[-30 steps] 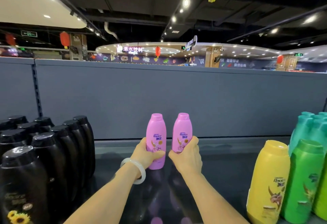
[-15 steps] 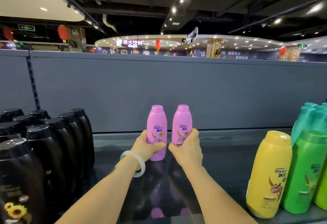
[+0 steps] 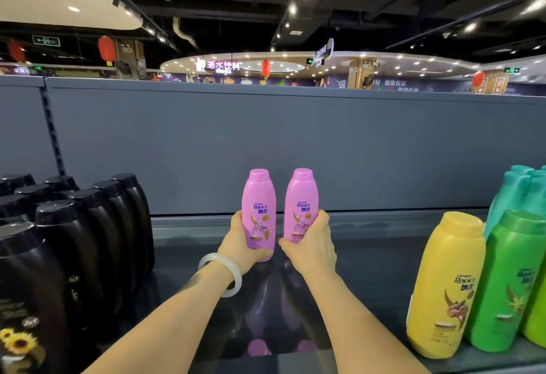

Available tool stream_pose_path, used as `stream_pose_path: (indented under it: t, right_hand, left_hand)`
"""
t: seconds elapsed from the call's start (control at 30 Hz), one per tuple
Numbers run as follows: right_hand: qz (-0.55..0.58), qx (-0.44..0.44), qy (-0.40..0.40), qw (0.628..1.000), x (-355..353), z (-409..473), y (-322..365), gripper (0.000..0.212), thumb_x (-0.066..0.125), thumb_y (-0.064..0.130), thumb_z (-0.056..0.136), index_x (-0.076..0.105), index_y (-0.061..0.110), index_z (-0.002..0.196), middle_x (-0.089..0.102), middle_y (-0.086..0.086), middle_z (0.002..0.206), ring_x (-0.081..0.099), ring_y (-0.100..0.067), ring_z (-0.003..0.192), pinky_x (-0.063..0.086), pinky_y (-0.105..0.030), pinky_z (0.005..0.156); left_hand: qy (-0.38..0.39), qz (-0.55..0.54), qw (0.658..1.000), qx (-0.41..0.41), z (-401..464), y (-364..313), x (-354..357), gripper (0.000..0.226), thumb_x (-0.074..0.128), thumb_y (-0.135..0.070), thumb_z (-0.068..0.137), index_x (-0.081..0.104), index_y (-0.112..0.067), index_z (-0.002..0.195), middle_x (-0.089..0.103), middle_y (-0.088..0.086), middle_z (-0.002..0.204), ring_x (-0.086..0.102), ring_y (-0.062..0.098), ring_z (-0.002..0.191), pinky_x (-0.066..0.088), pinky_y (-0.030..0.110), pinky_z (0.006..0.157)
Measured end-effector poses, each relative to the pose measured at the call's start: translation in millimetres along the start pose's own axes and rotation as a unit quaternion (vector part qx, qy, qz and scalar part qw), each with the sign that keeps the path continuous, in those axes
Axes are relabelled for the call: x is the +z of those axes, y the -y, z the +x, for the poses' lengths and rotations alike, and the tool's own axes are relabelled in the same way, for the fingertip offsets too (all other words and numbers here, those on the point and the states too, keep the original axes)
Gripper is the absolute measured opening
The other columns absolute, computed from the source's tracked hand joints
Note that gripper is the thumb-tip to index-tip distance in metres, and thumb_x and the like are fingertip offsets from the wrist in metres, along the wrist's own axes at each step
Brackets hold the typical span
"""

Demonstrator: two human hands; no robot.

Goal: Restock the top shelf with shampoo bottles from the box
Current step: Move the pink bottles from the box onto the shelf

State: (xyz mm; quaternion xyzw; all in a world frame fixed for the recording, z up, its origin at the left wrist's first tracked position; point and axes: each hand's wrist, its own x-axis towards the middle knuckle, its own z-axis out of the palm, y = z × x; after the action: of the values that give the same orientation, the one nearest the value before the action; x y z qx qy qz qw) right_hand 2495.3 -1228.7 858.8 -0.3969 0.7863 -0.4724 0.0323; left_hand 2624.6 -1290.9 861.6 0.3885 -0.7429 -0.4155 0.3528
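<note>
Straight ahead on the dark top shelf (image 3: pixel 369 255), from my head view, I see both of my hands reaching forward, each with a pink shampoo bottle. My left hand (image 3: pixel 239 248) has its grip curled round the lower part of the left pink bottle (image 3: pixel 258 205), thumb across the front near the base and fingers wrapped behind; a pale bangle (image 3: pixel 224 273) sits on that wrist. My right hand (image 3: pixel 313 245) has its grip closed round the lower part of the right pink bottle (image 3: pixel 301 199), thumb at the front left of the base. Both bottles stand upright, labels facing me, just beside each other with a narrow gap between them, near the middle of the shelf and in front of the grey back panel (image 3: pixel 266 143). I cannot tell for certain whether their bases touch the shelf, since my hands cover them, though pink reflections show on the glossy shelf below. To my left stands a cluster of black bottles (image 3: pixel 88 240) in rows, well apart from the pink pair. To my right a yellow bottle (image 3: pixel 446 285) stands just beside a green bottle (image 3: pixel 508 279), with teal bottles (image 3: pixel 514 193) behind them.
</note>
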Motion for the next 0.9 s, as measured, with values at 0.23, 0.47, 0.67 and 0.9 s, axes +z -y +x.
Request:
stream_pose_path:
  t: [0.23,0.47,0.67,0.9]
  right_hand:
    - [0.002,0.000,0.001,1.000,0.2,-0.4,0.9,0.080,0.078,0.030,0.071,0.025,0.018,0.129,0.048,-0.005,0.118,0.056,-0.022,0.108,0.056,-0.038,0.079]
    - [0.018,0.008,0.006,1.000,2.5,0.1,1.1,0.081,0.079,0.029,0.070,0.025,0.018,0.129,0.048,-0.005,0.116,0.055,-0.021,0.107,0.056,-0.037,0.079]
    - [0.041,-0.019,-0.051,0.998,-6.6,-3.3,13.8,0.106,0.084,0.018,0.061,0.016,0.012,0.143,0.040,-0.016,0.128,0.040,-0.032,0.122,0.046,-0.049,0.095]
    - [0.164,-0.161,-0.108,0.967,-17.2,-15.6,38.7,0.091,0.075,0.001,0.067,0.024,0.007,0.143,0.026,-0.018,0.145,0.023,-0.032,0.136,0.031,-0.055,0.107]
  left_hand:
    - [0.002,0.020,1.000,-0.015,-0.8,-2.2,0.0,0.075,0.076,-0.009,0.072,0.029,-0.023,0.128,0.050,-0.015,0.099,0.053,0.006,0.090,0.043,0.009,0.056]
    - [-0.003,0.015,0.999,-0.038,-7.4,-11.7,0.5,0.081,0.077,-0.008,0.071,0.027,-0.022,0.132,0.051,-0.006,0.111,0.052,0.012,0.102,0.049,0.024,0.083]
    - [-0.006,0.021,0.997,-0.076,-28.2,-27.5,-6.1,0.103,0.077,-0.009,0.071,0.005,-0.020,0.145,0.050,0.003,0.131,0.052,0.020,0.120,0.042,0.039,0.104]
    - [-0.111,0.060,0.990,-0.060,-75.9,-48.3,-38.0,0.092,0.072,-0.026,0.079,0.009,-0.019,0.147,0.027,0.006,0.148,0.036,0.021,0.133,0.034,0.030,0.105]
